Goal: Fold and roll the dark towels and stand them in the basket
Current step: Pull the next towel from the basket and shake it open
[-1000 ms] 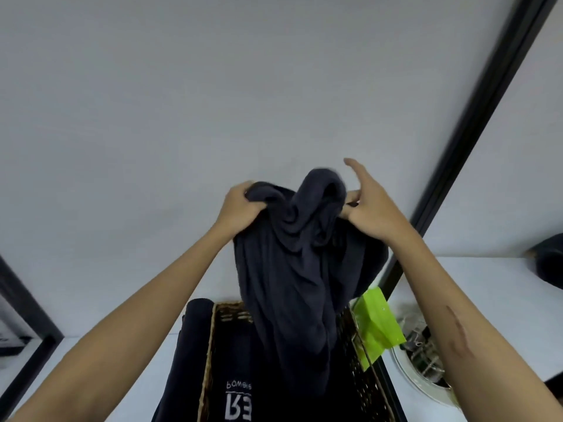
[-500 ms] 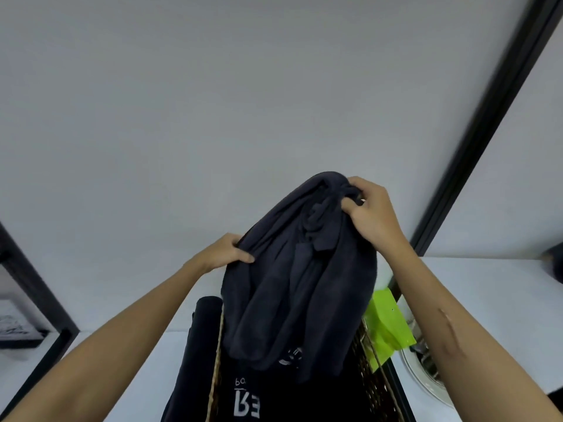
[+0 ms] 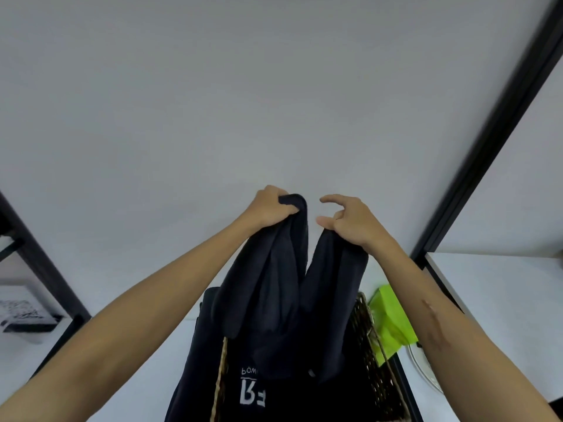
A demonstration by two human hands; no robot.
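1. Dark towel (image 3: 283, 287) hung bunched and creased above the basket (image 3: 370, 345), held up at two spots.
2. Left hand (image 3: 268, 207) was fisted on its top edge; right hand (image 3: 350, 223) pinched the other part, index finger free.
3. Another dark cloth (image 3: 195, 360) with white lettering draped over the basket's left rim; a green packet (image 3: 391, 318) lay just right of the basket.
4. White counter (image 3: 502, 287), plain grey wall (image 3: 243, 102).

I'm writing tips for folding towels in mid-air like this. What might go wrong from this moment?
1. The right hand pinches the dark towel only at its edge, forefinger lifted free, so that corner may slip out.
2. The towel hangs bunched and uneven from the left hand, so a fold begun now would probably come out crooked.
3. Its lower end dangles into the wicker basket and might snag there.
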